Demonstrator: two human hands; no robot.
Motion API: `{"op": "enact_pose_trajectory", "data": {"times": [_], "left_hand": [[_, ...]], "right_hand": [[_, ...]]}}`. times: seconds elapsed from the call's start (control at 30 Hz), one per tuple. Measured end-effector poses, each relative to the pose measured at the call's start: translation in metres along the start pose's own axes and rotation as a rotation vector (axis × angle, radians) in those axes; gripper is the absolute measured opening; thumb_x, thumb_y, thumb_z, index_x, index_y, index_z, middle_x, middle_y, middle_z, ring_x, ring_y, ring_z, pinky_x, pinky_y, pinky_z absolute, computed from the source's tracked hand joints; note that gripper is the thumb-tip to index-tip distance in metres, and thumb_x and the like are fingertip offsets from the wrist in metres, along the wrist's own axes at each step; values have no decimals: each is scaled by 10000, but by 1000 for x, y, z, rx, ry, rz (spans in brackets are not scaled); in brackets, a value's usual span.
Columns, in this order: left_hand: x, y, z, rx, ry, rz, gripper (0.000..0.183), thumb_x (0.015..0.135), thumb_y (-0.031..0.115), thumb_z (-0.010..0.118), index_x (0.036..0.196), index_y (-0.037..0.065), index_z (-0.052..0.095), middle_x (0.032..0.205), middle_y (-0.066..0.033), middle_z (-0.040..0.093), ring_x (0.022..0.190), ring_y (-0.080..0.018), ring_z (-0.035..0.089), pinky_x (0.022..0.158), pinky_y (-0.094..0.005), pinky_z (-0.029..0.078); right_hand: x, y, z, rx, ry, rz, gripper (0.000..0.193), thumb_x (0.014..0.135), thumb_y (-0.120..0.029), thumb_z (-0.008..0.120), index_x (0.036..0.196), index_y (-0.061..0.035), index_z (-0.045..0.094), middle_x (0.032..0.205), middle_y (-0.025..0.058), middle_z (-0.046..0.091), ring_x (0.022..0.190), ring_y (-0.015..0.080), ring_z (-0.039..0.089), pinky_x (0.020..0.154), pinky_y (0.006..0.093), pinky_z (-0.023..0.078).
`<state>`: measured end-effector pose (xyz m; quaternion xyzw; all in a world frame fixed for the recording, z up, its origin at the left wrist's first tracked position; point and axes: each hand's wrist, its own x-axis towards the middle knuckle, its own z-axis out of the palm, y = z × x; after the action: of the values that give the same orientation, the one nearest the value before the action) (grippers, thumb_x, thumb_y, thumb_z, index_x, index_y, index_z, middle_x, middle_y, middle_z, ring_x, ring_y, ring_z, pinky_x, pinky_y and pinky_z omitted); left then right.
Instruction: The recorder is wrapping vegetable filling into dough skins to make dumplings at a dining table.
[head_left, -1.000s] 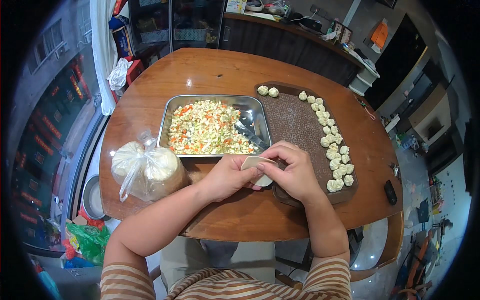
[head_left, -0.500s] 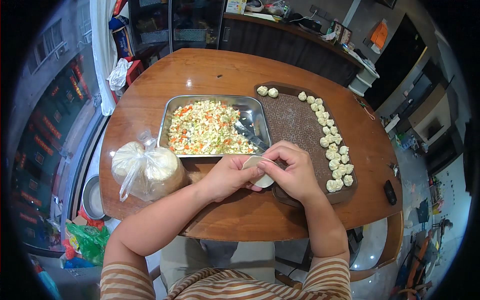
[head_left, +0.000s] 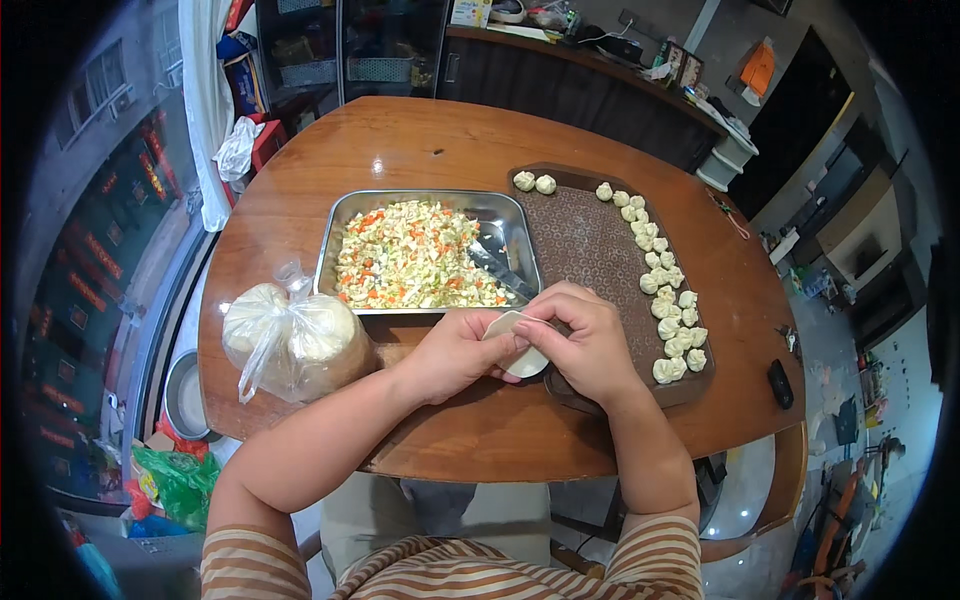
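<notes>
Between my two hands is a thin, round, pale dumpling wrapper (head_left: 528, 363). My left hand (head_left: 455, 355) is closed on its left side, thumb on top and fingers beneath. With its thumb and fingers my right hand (head_left: 583, 335) pinches the upper right edge. Just beyond the hands stands a steel tray (head_left: 330, 222) heaped with chopped vegetable filling (head_left: 415, 255) in white, pale green and orange. A flat metal spatula (head_left: 500, 272) leans in its right part, its lower end hidden near my right hand.
A brown patterned tray (head_left: 590, 235) at right bears several pleated dumplings (head_left: 668, 310), mostly along its right side. At left lies a knotted clear bag of dough wrappers (head_left: 295, 330). A black oblong object (head_left: 780, 385) lies near the right edge of the wooden table (head_left: 420, 140).
Almost nothing differs. Both hands keep the same hold on the wrapper, with at most a tiny shift of the fingers.
</notes>
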<state>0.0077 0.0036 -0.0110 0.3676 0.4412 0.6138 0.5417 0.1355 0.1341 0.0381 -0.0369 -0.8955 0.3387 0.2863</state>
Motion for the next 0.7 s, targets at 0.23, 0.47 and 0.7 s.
{"op": "enact_pose_trajectory", "data": {"times": [0.23,0.47,0.7], "left_hand": [[1,0,2,-29,5,15,201,957,206,547,1055,50,628,945,1,627,842,-77,596,722,-254,544],[1,0,2,44,-6,40,199,959,197,548,1029,33,635,896,-6,632,776,-71,588,680,-238,523],[1,-2,2,-39,5,39,204,951,221,566,1003,40,647,873,-2,644,746,-67,585,663,-222,499]], "right_hand": [[0,1,1,66,4,19,110,757,-142,706,797,-46,671,796,61,652,767,234,616,752,345,443],[0,4,2,17,-7,-1,102,768,-124,696,818,-38,674,806,75,652,764,236,618,751,339,450],[0,2,1,213,-11,87,116,816,-102,682,846,10,681,819,81,651,746,155,618,674,278,485]]}}
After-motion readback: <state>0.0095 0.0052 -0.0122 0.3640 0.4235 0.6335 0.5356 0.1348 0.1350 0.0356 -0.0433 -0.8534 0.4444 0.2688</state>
